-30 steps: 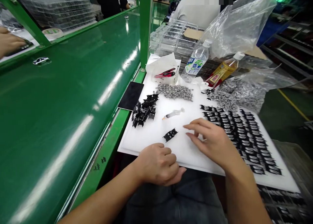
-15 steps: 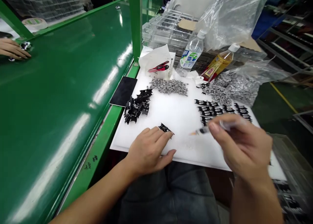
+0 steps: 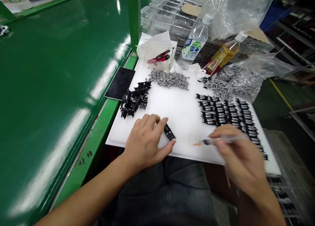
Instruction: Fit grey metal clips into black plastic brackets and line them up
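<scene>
A green-topped workbench (image 3: 56,88) runs along the left, with a dark tablet (image 3: 119,83) lying at its edge beside a white plastic board (image 3: 183,121). On the board sits a loose heap of black plastic parts (image 3: 134,99), and just right of it is the left hand (image 3: 145,142), palm down with the fingers curved. Its forefinger and thumb lie on either side of a small black plastic part (image 3: 169,132) near the board's front edge, but whether they are gripping it can't be told. Above, a red-handled cutter (image 3: 159,57) rests in crumpled tissue (image 3: 154,47) behind a pile of grey metal clips (image 3: 168,79). A clear water bottle (image 3: 194,43) has a blue-and-green label, and an amber bottle (image 3: 222,56) has a yellow-and-red one; neither label's writing is legible. Neat rows of black parts (image 3: 228,112) fill the board's right side, below a plastic bag of metal clips (image 3: 236,83). The blurred right hand (image 3: 240,157) has its fingers closed around a clear syringe (image 3: 216,141), whose orange tip points left over the board.
</scene>
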Motion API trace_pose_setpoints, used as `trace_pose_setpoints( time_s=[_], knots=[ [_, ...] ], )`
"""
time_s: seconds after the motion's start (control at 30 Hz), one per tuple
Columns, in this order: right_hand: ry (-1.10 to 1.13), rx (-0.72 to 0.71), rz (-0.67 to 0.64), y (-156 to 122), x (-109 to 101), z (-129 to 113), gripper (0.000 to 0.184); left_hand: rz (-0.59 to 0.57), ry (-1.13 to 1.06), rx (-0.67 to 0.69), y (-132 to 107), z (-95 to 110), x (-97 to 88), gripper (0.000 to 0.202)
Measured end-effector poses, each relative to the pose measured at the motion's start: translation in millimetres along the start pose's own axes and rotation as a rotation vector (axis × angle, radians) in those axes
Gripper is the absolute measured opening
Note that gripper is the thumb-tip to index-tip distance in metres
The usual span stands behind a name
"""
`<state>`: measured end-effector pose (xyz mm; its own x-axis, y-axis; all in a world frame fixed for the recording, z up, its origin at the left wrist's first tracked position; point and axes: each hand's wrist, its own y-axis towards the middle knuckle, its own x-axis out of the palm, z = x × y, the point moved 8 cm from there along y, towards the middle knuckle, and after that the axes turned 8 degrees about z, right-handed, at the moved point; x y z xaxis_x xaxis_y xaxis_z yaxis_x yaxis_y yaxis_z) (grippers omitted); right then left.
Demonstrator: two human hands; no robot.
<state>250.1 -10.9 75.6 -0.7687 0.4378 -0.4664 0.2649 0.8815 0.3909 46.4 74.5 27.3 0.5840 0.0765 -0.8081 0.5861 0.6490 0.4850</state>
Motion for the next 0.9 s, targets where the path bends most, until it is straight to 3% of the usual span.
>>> trace_pose_setpoints(
  time_s=[0.07, 0.1, 0.23, 0.37, 0.47, 0.9],
  knots=[
    [0.327, 0.039, 0.242, 7.4, -12.2, 3.2, 0.009, -0.035, -0.002, 0.029, 0.5, 2.3, 1.3, 0.051],
    [0.487, 0.073, 0.287, 10.3, -9.6, 6.1, 0.008, -0.06, -0.02, 0.071, 0.2, 5.6, 2.4, 0.048],
    [0.947, 0.311, 0.189, 19.8, 35.7, 15.8, 0.011, -0.106, -0.106, 0.183, -2.2, 14.1, 3.4, 0.052],
    [1.231, 0.504, 0.034, 21.6, 78.8, 20.8, 0.048, -0.086, -0.094, 0.135, -1.0, 10.9, 3.7, 0.046],
    [1.317, 0.5, -0.036, 22.9, 94.3, 22.8, 0.063, -0.111, -0.086, 0.141, -0.3, 12.2, 6.6, 0.039],
    [1.186, 0.419, -0.013, 17.5, 103.1, 20.3, 0.053, -0.125, -0.053, 0.164, 0.8, 11.5, 8.0, 0.039]
  ],
)
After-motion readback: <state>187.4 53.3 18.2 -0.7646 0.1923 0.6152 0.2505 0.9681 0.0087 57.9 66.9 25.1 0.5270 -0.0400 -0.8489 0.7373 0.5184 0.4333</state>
